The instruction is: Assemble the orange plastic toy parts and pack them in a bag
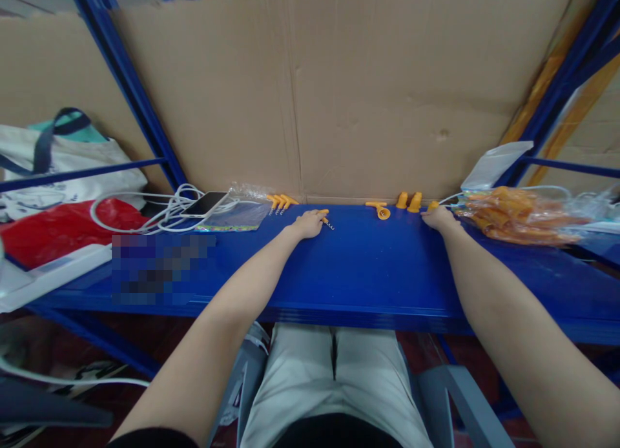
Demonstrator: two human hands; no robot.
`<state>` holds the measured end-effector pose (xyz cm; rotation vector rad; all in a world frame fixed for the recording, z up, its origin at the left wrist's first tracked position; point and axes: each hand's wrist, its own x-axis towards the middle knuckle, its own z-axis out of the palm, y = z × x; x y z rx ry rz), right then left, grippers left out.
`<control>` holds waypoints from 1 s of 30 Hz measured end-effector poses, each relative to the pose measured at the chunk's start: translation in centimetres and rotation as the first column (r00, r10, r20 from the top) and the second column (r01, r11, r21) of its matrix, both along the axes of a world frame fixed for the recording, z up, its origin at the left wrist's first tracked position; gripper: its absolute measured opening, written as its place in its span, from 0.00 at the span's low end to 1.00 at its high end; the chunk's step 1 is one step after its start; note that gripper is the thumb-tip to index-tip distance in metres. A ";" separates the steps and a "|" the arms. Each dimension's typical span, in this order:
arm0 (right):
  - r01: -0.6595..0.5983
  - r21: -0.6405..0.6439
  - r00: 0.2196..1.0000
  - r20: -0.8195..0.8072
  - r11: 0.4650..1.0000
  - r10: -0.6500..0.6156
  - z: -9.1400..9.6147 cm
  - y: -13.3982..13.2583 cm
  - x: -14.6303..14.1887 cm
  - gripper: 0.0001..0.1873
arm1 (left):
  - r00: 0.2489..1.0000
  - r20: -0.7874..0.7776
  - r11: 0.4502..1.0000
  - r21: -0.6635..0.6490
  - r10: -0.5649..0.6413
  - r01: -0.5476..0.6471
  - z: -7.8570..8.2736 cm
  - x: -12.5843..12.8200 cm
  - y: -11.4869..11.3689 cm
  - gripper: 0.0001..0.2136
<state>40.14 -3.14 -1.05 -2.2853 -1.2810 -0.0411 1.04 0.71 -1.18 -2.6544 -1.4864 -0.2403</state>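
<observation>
My left hand (308,224) rests on the blue shelf (358,267) with its fingers closed around a small orange-handled corkscrew (325,218); the metal spiral sticks out to the right. My right hand (438,218) lies further right with fingers curled over a small orange piece (433,205). Between the hands, near the cardboard back wall, lie an orange handle part (380,209) and two orange cone-shaped pieces (409,201). A row of finished orange corkscrews (281,202) lies to the left of my left hand.
A clear bag of orange parts (513,215) sits at the right. A phone (206,203), white cables (145,212), a shiny packet (232,217), a red bag (58,232) and a tote bag (62,157) fill the left. Cardboard (387,93) closes the back.
</observation>
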 end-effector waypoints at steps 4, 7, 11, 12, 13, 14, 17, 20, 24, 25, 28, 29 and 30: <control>0.066 -0.134 0.996 -0.045 0.989 -0.072 0.9 -0.9 -1.2 0.22 | 0.998 -0.035 0.999 0.000 0.053 -0.053 0.7 0.4 -1.4 0.25; 0.038 -0.136 0.999 -0.007 0.990 -0.039 1.0 -1.8 -1.7 0.20 | 0.994 -0.061 0.996 0.010 0.089 -0.088 1.4 0.7 -2.3 0.25; 0.033 -0.115 0.997 0.070 0.993 -0.025 1.0 -2.6 -1.5 0.20 | 0.986 -0.047 0.987 0.005 0.162 -0.162 1.8 0.7 -2.7 0.25; 0.021 -0.097 0.996 0.092 0.995 -0.012 1.1 -2.7 -1.5 0.19 | 0.981 -0.044 0.982 -0.006 0.188 -0.188 1.8 0.6 -2.7 0.26; 0.007 -0.074 0.994 0.113 0.997 0.002 1.3 -2.8 -1.6 0.18 | 0.977 -0.043 0.978 -0.020 0.208 -0.209 1.8 0.5 -2.6 0.27; -0.005 -0.049 0.991 0.135 0.999 0.012 1.5 -2.8 -1.8 0.17 | 0.975 -0.046 0.975 -0.032 0.217 -0.218 1.8 0.4 -2.6 0.27; -0.037 0.028 0.977 0.212 0.999 0.030 2.3 -2.7 -3.1 0.15 | 0.979 -0.056 0.980 -0.028 0.196 -0.197 1.8 0.1 -2.5 0.27; -0.114 0.085 0.951 0.298 0.990 0.084 3.3 -2.6 -5.2 0.15 | 0.989 -0.059 0.991 0.003 0.136 -0.136 1.9 0.0 -2.4 0.26; -0.257 0.067 0.912 0.346 0.964 0.219 3.9 -2.5 -8.3 0.11 | 0.998 -0.055 0.998 -0.063 0.011 -0.015 2.5 0.5 -2.6 0.23; -0.315 0.055 0.895 0.351 0.947 0.277 3.9 -2.5 -9.0 0.10 | 0.998 -0.061 0.997 -0.083 0.006 -0.011 2.7 0.6 -2.7 0.21; -0.501 0.030 0.816 0.348 0.865 0.461 3.4 -2.1 -10.5 0.12 | 0.996 -0.076 0.994 -0.089 0.055 -0.062 3.1 0.9 -3.3 0.18; -0.563 0.027 0.781 0.345 0.826 0.520 3.2 -2.0 -10.8 0.16 | 0.995 -0.069 0.994 -0.075 0.074 -0.079 3.1 1.0 -3.4 0.18; -0.619 0.023 0.742 0.343 0.785 0.576 3.0 -1.8 -11.1 0.19 | 0.995 -0.059 0.994 -0.060 0.086 -0.089 3.1 1.0 -3.6 0.18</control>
